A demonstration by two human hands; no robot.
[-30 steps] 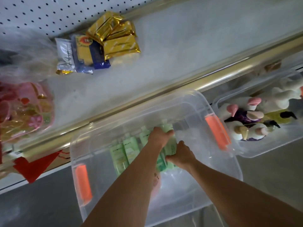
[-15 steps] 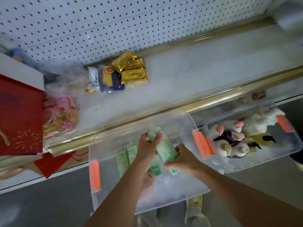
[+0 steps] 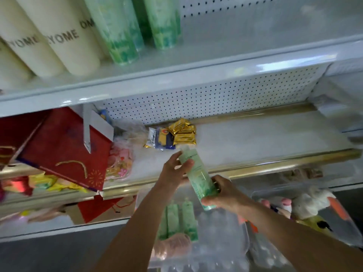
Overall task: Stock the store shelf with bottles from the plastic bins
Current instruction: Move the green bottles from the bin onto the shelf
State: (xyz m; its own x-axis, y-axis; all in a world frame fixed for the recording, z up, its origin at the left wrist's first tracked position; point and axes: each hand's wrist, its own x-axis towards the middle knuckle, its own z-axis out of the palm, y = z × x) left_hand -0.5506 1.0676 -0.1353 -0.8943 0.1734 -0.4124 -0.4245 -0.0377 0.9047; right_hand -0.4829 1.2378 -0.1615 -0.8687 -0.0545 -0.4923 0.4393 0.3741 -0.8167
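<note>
A pale green bottle point(image 3: 198, 173) is held up in front of the lower shelf's gold rail, tilted with its cap toward the shelf. My left hand point(image 3: 174, 171) grips its upper part; my right hand point(image 3: 222, 195) grips its base. Below my arms the clear plastic bin point(image 3: 222, 242) holds several more green bottles point(image 3: 178, 218). On the upper shelf point(image 3: 176, 69) stand tall green bottles point(image 3: 117, 30) and cream bottles point(image 3: 59, 40).
Gold and blue packets point(image 3: 172, 137) lie on the lower shelf point(image 3: 255, 140). Red gift bags point(image 3: 59, 148) and a pink package point(image 3: 119, 163) crowd its left side. A second clear bin point(image 3: 318, 211) at right holds white and yellow pump bottles.
Both hands have lifted the green bottle out of the bin to the height of the lower shelf's rail. The view has tilted upward, bringing the upper shelf into sight.
</note>
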